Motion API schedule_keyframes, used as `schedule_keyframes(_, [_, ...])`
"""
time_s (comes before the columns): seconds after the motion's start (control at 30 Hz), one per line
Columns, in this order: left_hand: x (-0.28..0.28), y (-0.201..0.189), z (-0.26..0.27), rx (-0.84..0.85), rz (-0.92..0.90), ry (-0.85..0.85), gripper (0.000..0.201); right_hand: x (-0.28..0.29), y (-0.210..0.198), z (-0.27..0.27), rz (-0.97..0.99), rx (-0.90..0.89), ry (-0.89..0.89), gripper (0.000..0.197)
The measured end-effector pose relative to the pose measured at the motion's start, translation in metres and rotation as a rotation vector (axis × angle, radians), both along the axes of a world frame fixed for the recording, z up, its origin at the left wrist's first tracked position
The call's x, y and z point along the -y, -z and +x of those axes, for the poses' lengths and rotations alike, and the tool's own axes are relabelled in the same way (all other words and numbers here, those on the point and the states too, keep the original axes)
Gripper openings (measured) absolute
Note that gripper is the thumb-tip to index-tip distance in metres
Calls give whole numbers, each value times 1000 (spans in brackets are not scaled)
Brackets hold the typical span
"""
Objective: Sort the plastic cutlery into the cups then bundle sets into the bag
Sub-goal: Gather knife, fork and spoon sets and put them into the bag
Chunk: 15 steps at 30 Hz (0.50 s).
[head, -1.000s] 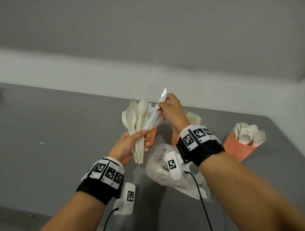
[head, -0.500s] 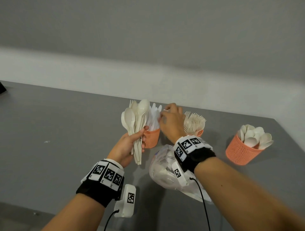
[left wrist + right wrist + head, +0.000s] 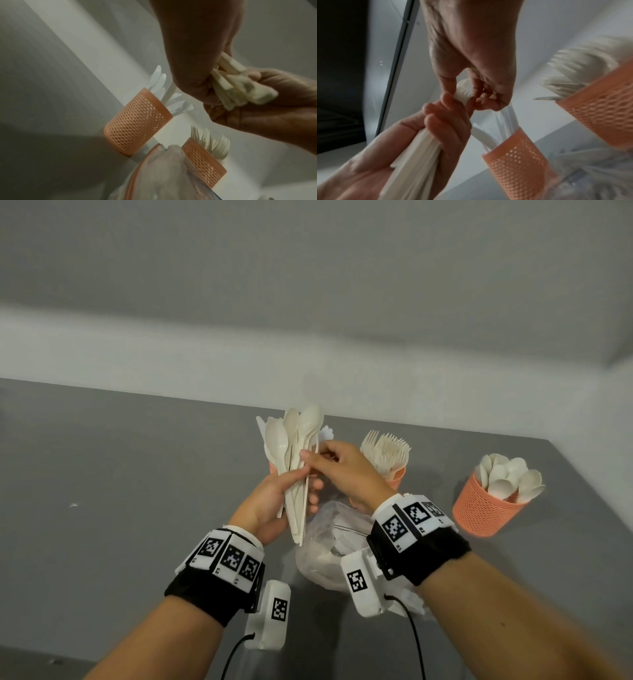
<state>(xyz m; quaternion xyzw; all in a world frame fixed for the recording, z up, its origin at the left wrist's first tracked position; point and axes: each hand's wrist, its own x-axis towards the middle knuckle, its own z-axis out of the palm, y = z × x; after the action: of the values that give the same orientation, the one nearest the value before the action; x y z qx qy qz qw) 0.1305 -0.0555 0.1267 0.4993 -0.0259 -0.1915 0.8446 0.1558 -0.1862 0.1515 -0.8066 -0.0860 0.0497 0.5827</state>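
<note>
My left hand (image 3: 307, 484) grips a bundle of white plastic cutlery (image 3: 291, 446) upright by the handles, spoon bowls on top. My right hand (image 3: 313, 456) pinches one piece at the bundle's right edge; which kind I cannot tell. In the right wrist view its fingertips (image 3: 477, 100) curl round that white piece above the left hand (image 3: 447, 121). Behind the bundle stands the orange mesh knife cup (image 3: 137, 119), mostly hidden in the head view. Right of it are the fork cup (image 3: 395, 477) and the spoon cup (image 3: 486, 508). The clear bag (image 3: 325, 542) lies below both hands.
The grey table (image 3: 120, 491) runs to a white wall at the back, and its right edge passes close behind the spoon cup. A small white speck (image 3: 73, 504) lies on the left half. Wrist camera cables hang under both forearms.
The right hand carried a clear knife to the knife cup, left it there, and came back to the bundle, where it now pinches another piece. The left hand kept holding the bundle.
</note>
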Motion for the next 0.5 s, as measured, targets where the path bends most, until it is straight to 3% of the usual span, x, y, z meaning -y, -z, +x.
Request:
schedule_keyframes(0.13, [11,1,3,-1,8,-27,21,15,4,-1,222,-48,124,16])
schedule_keyframes(0.27, [23,3,6,-13,56,-85,6,26,-5,0,427,-35,286,13])
schedule_keyframes(0.33, [29,3,4,45,164,-73,9,28,-10,-1,420,-43,254,12])
schedule_keyframes(0.43, [37,1,1,117,228,-19,9,32,-7,3,276,12,325,44])
schedule_keyframes(0.5, [40,2,0,142,220,17,15,37,-6,5,277,20,353,39])
